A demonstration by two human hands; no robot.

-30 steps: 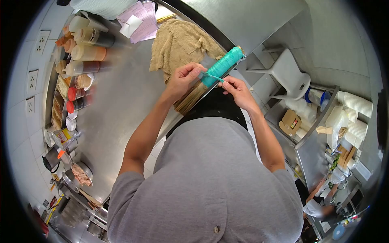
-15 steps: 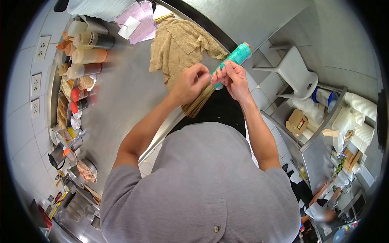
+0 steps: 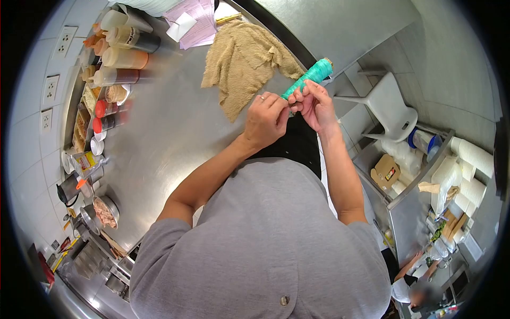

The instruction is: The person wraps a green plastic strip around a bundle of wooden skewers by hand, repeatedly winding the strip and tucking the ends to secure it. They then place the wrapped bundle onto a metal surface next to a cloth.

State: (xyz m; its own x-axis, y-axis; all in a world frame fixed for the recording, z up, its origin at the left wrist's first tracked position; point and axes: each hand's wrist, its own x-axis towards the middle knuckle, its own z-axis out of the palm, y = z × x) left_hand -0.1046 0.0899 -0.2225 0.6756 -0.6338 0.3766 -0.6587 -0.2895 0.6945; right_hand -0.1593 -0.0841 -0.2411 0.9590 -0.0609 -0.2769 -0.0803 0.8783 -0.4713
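A bamboo brush, a bundle of thin sticks with a green-wrapped handle [image 3: 313,73], points up and to the right beside the counter edge. Its stick end is hidden behind my hands and forearm. My right hand [image 3: 317,108] is curled at the lower part of the green wrap, palm turned up. My left hand [image 3: 267,121] is closed in a pinch right beside the right fingers, at the lower end of the wrap. Whatever sits between the left fingertips is too small to make out. A tan cloth [image 3: 241,61] lies crumpled on the steel counter [image 3: 175,106] just beyond my left hand.
Sauce bottles [image 3: 125,57] and red-lidded jars [image 3: 103,109] line the wall at left. A metal bowl of pinkish food [image 3: 106,211] stands nearer. Pink papers [image 3: 194,24] lie at the back. At right are a white chair [image 3: 390,106] and a steel shelf with stacked containers [image 3: 470,154]. Another person [image 3: 406,290] works at lower right.
My left hand has moved slightly right and down, closer to my right hand. The brush's sticks, visible before below my hands, are now out of sight. The camera view has shifted a little.
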